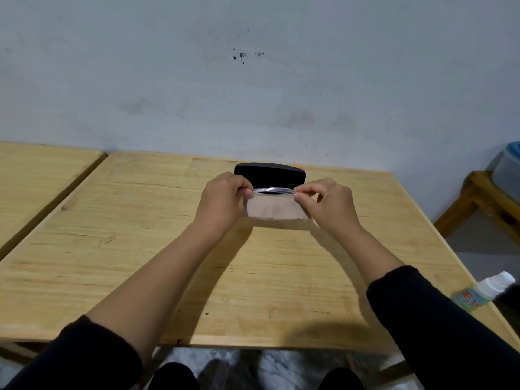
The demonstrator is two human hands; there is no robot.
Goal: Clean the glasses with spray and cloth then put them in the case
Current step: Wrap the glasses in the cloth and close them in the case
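Note:
Clear-framed glasses (273, 190) are held level between both hands, seen edge-on above the table. My left hand (223, 199) pinches their left end and my right hand (326, 205) pinches their right end. Just under them a pinkish cloth (274, 211) lies flat on the wooden table (140, 249). A black glasses case (271, 173) sits right behind the glasses; its front is partly hidden by my hands, and I cannot tell whether it is open. A white spray bottle (488, 289) with a coloured label lies at the table's right edge, partly behind my right sleeve.
A second wooden table (42, 170) stands to the left across a narrow gap. A wooden bench (484, 201) with a grey-blue bin stands at the right. A grey wall rises right behind the table. My knees show below the front edge.

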